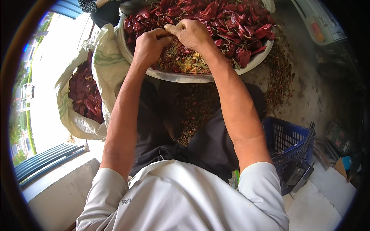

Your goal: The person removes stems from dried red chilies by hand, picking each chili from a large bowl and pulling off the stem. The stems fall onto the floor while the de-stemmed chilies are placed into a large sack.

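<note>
A wide metal basin [179,78] lies before me, heaped with dried red chili peppers [231,20]. Yellow seeds and stem bits [193,65] collect at its near side. Above that patch my left hand [151,46] and my right hand [189,33] meet, thumbs and fingertips pinched close together. Something small seems to be between the fingers, but it is too hidden to name. To the left of the basin stands an open woven sack [111,60] with dark red dried chilies [86,95] inside.
Another person [105,11] sits beyond the basin at the upper left. Stems and seeds litter the floor [279,75] on the right and between my legs. A blue plastic crate [289,135] stands at my right, beside a black device [299,173]. Part of a vehicle [321,26] shows at upper right.
</note>
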Available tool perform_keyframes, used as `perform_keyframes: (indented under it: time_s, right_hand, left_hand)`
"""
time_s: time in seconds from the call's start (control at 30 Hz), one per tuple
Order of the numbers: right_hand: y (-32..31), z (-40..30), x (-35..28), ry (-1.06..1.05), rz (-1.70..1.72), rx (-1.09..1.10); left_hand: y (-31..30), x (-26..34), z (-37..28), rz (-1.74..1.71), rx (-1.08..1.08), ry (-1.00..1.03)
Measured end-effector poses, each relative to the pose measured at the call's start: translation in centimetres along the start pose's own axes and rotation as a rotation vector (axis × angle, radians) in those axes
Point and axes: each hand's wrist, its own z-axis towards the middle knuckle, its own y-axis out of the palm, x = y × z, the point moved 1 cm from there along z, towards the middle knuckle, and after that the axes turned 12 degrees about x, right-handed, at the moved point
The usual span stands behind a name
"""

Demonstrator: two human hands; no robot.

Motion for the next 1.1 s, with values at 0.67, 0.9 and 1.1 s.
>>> perform_keyframes:
  time_s: [0.67,0.9,1.1]
  right_hand:
    - [1.5,-0.1,-1.6,-0.309,0.189,0.51]
    - [1.6,-0.5,-1.8,-0.201,0.251,0.492]
    - [1.8,-0.8,-1.6,-0.157,0.22,0.455]
  left_hand:
    - [1.0,-0.2,0.3,-1.097,-0.223,-0.591]
    - [1.2,0.4,-0.9,-1.158,-0.142,-0.638]
    - [-0.4,2.4,-1.9,-0.795,-0.025,-0.545]
